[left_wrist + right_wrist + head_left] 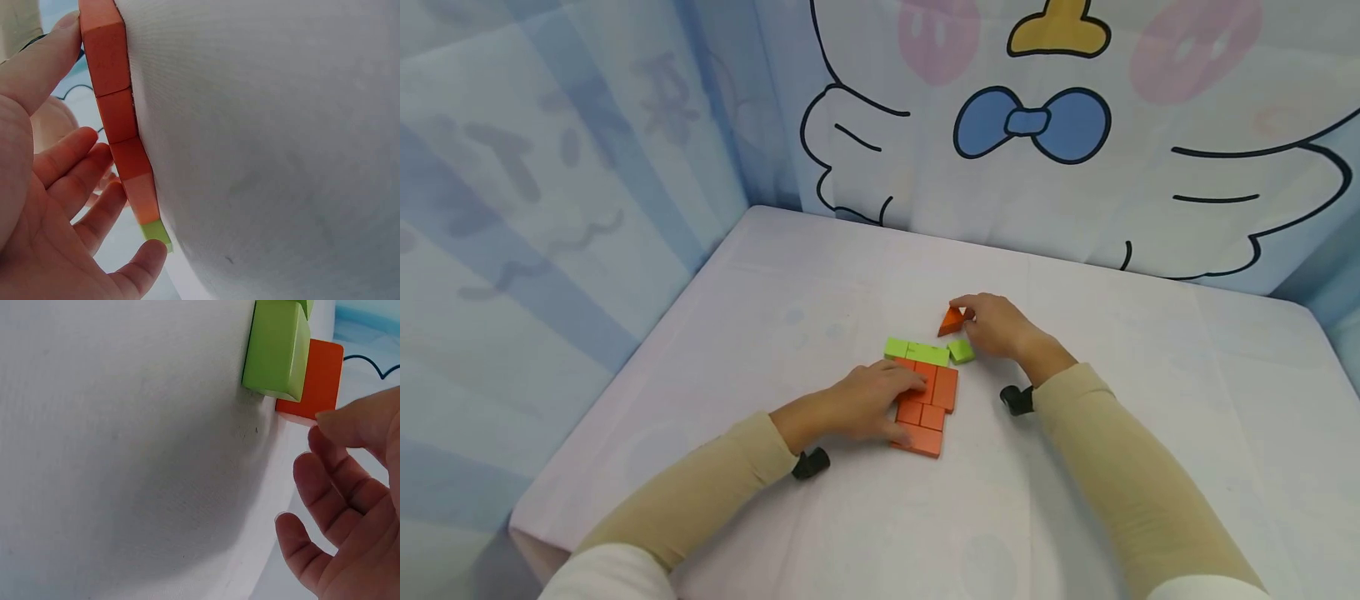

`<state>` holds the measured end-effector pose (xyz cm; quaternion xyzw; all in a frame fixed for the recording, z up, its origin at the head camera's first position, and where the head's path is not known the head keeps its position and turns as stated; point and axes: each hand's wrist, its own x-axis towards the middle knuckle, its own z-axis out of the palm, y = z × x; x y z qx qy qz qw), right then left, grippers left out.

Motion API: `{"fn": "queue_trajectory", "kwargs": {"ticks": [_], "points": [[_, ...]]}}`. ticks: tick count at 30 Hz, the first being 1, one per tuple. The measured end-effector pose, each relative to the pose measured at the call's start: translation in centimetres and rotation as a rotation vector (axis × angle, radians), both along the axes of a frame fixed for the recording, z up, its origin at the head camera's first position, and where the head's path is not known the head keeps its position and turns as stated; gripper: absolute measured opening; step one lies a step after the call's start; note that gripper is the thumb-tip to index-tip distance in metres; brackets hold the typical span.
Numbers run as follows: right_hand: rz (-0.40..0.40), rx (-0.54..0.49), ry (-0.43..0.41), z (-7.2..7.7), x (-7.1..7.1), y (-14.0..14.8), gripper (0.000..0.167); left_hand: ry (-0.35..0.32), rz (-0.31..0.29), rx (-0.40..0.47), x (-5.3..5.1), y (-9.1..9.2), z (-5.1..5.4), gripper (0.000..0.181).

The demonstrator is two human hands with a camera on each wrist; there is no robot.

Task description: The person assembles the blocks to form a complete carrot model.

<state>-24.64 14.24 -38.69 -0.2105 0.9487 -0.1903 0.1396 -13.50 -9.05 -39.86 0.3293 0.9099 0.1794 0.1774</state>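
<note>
Several flat orange blocks (946,389) lie packed together on the white-covered table, with a row of light green blocks (928,353) along their far side. My left hand (865,400) rests over the left side of the orange group, fingers spread; in the left wrist view its thumb and fingertips touch the edge of the orange blocks (107,59). Beyond the green row, my right hand (1000,325) pinches an orange triangular block (951,322) between thumb and fingers. A small tilted green block (961,352) sits at the row's right end, just below that hand.
A pale cloth covers the tabletop (760,333). Behind it hangs a cartoon-printed curtain (1030,192), and a blue-and-white one (550,208) stands on the left. A black wrist device (1017,400) shows by the right sleeve, another (811,463) by the left.
</note>
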Motion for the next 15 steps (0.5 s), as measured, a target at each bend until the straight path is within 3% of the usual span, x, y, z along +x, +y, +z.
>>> {"fn": "queue_trajectory", "kwargs": {"ticks": [7,15], "points": [[0.011,-0.054,-0.012,0.04,-0.24,-0.27,0.048,0.0,0.003,-0.005,0.03,0.06,0.07,0.072],[-0.014,-0.029,-0.02,0.11,-0.42,-0.36,0.044,-0.011,0.008,-0.011,0.08,0.13,0.0,0.073]]}}
